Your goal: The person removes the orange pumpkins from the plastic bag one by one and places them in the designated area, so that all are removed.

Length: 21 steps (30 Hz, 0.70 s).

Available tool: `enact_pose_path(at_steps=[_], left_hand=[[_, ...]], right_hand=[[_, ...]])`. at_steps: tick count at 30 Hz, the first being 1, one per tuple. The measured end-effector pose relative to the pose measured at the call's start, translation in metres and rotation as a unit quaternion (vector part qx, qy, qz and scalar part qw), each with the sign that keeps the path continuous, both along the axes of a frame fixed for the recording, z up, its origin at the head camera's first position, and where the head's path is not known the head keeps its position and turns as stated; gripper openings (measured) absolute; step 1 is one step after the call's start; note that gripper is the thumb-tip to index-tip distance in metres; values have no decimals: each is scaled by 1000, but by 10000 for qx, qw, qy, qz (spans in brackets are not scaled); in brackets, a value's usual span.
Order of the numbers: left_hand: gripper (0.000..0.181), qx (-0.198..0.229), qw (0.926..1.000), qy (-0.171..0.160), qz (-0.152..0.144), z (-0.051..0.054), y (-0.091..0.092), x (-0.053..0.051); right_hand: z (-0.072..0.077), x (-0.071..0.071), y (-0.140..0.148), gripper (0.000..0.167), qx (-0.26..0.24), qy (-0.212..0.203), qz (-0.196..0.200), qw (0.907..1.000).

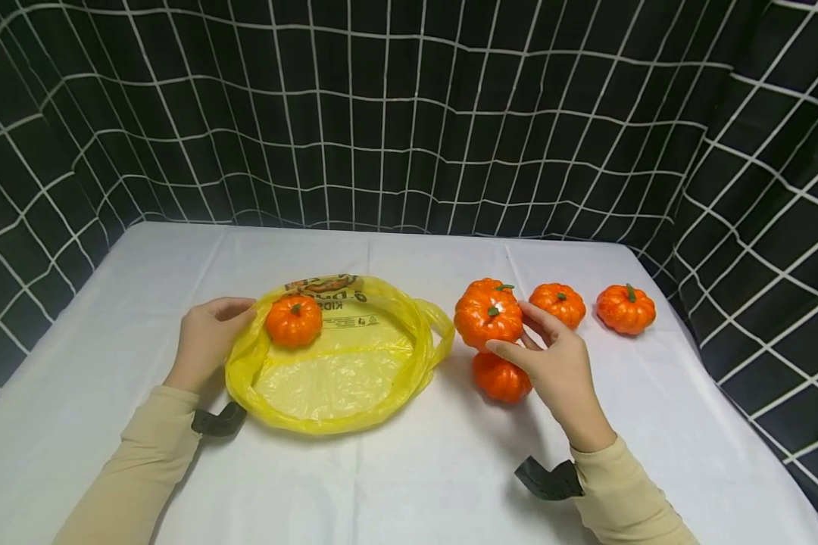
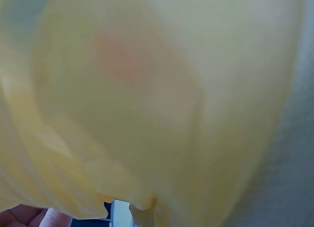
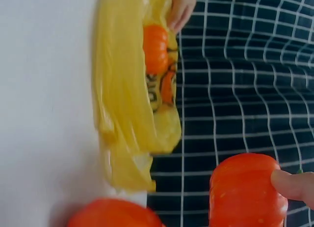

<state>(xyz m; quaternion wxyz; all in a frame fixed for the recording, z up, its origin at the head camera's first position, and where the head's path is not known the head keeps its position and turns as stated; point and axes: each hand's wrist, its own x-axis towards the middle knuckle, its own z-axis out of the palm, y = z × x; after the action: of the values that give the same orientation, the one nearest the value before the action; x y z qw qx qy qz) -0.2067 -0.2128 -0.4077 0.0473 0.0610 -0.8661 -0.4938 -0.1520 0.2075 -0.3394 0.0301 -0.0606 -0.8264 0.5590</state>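
Observation:
My left hand (image 1: 211, 337) pinches the left rim of a yellow plastic bag (image 1: 327, 428) that lies wide open on the table. Inside its left part sits a small orange pumpkin (image 1: 293, 321) with a green stem. My right hand (image 1: 559, 367) holds another small pumpkin (image 1: 484, 322) between thumb and fingers, raised to the right of the bag; the right wrist view shows the thumb pressing this pumpkin (image 3: 245, 192). Beneath it rests a pumpkin (image 1: 504, 381), and one more pumpkin (image 1: 484, 284) is partly hidden behind. The bag's film (image 2: 147, 114) fills most of the left wrist view.
Two further pumpkins stand to the right, one (image 1: 564, 301) near my right fingers and one (image 1: 625, 309) farther out. A white cloth (image 1: 395, 492) covers the table. Black curtains with a white grid (image 1: 409, 129) hang behind and at both sides.

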Motion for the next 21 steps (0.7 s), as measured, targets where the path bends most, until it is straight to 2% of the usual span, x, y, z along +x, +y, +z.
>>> enact_pose_path(at_steps=[8,13,21], left_hand=[[36,-14,10000,-7,4,1,1,1],[36,-31,10000,0,15,1,1,1],[35,-17,10000,20,23,1,2,1]], right_hand=[[-1,9,30,84,236,-185,-485,9984],[-5,12,45,87,236,-263,-662,9972],[-10,17,59,84,318,-338,-917,9947]])
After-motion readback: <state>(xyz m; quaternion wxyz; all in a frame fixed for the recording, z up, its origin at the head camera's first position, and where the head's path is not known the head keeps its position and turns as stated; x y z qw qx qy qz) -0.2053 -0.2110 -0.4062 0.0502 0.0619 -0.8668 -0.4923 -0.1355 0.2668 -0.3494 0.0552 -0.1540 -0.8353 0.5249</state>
